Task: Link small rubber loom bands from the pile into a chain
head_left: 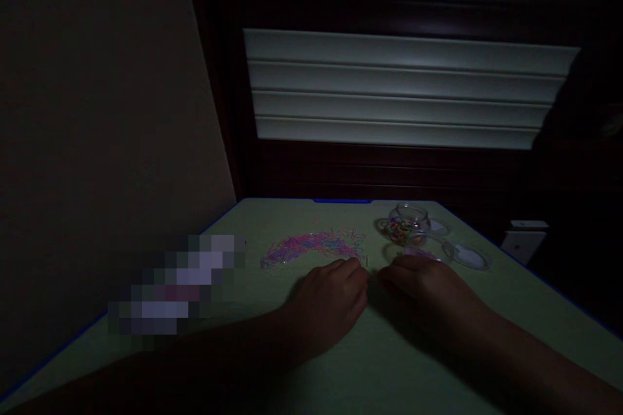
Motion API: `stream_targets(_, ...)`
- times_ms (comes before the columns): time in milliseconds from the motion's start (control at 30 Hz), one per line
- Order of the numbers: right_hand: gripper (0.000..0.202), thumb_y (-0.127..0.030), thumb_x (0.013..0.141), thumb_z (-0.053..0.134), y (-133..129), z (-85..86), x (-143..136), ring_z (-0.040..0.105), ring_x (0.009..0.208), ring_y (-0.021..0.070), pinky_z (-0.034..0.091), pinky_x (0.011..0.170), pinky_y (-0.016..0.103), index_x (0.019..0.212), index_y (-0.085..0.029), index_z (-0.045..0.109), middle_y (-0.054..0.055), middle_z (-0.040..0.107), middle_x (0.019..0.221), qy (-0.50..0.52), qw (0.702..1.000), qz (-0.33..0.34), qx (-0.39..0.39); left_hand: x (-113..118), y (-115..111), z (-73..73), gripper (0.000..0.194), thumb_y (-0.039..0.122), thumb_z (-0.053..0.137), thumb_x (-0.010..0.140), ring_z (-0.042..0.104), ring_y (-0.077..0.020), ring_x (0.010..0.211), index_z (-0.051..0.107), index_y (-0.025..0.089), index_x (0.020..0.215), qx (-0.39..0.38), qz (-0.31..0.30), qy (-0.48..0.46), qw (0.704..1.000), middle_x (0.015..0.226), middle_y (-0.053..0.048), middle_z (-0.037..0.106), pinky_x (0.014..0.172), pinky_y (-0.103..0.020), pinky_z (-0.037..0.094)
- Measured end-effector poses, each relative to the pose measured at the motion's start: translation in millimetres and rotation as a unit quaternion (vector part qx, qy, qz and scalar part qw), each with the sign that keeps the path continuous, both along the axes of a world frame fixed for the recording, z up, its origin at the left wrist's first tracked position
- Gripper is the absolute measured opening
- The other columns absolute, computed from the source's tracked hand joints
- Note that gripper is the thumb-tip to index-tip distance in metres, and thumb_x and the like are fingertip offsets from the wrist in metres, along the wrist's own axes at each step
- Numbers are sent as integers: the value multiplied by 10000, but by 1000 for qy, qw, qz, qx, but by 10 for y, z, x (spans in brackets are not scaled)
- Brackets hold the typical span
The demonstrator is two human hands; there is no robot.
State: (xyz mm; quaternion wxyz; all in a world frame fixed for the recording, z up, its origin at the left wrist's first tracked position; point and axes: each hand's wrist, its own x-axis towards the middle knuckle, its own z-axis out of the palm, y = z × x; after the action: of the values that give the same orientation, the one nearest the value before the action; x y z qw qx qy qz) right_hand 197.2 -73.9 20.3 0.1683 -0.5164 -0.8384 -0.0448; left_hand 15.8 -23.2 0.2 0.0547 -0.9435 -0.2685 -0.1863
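Note:
My left hand [333, 295] is closed, its fingers curled, resting just in front of a loose heap of thin pink, purple and blue rubber bands [311, 245]. To its right, my right hand [428, 282] has its fingers pressed together, pointing toward the left hand with a small gap between them. Anything in either hand is too small and dark to make out. Right behind my right hand sits a clear container [431, 248] with pinkish bits inside, partly covered by the hand. Farther back stands a clear round jar [407, 228] holding multicoloured small bands.
A clear round lid [470, 257] lies right of the containers, and another lid [437, 227] lies behind it. At the left edge of the pale green table [233, 363] is a pixelated object [180, 288]. White boxes [523, 243] stand beyond the right edge. The room is dim.

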Motion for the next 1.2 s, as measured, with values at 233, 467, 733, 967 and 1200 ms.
stream_targets(233, 146, -92, 801, 446, -23, 16, -14, 445, 602, 98, 294, 575, 221, 703, -173, 517, -2, 521, 677, -9, 1000, 4, 10, 3, -7, 10, 112, 175, 385, 862, 505, -149, 771, 497, 176, 872, -9, 4, -9, 1000, 837, -12, 526, 651, -273, 406)
stream_targets(467, 151, -103, 817, 440, -42, 61, -10, 460, 624, 108, 316, 594, 223, 723, -167, 538, 9, 524, 692, -12, 1000, 0, 27, 5, -6, 2, 108, 178, 388, 859, 503, -150, 765, 496, 175, 856, -4, 5, -8, 1000, 828, -13, 525, 651, -276, 405)
stream_targets(733, 161, -105, 823, 452, -41, 120, 95, 486, 669, 146, 329, 613, 255, 791, -164, 599, 36, 558, 706, -51, 990, -14, 130, -1, 5, 1, 123, 183, 379, 864, 497, -150, 756, 501, 174, 859, -2, 2, -9, 1000, 821, -13, 520, 649, -278, 406)
stream_targets(967, 132, -160, 826, 478, -43, 249, 240, 512, 754, 189, 342, 672, 288, 871, -170, 601, 53, 602, 806, -117, 972, -102, 176, -2, 10, -6, 126, 175, 373, 863, 502, -149, 776, 499, 178, 868, -3, 1, -7, 1000, 839, -10, 526, 664, -282, 409)
stream_targets(1200, 125, -149, 815, 462, -38, 330, 334, 514, 715, 204, 327, 630, 308, 786, -178, 580, 51, 597, 775, -201, 937, -231, 168, -5, 13, -9, 137, 167, 366, 862, 501, -147, 767, 503, 177, 859, 0, -2, -3, 1000, 827, -11, 527, 661, -279, 410)
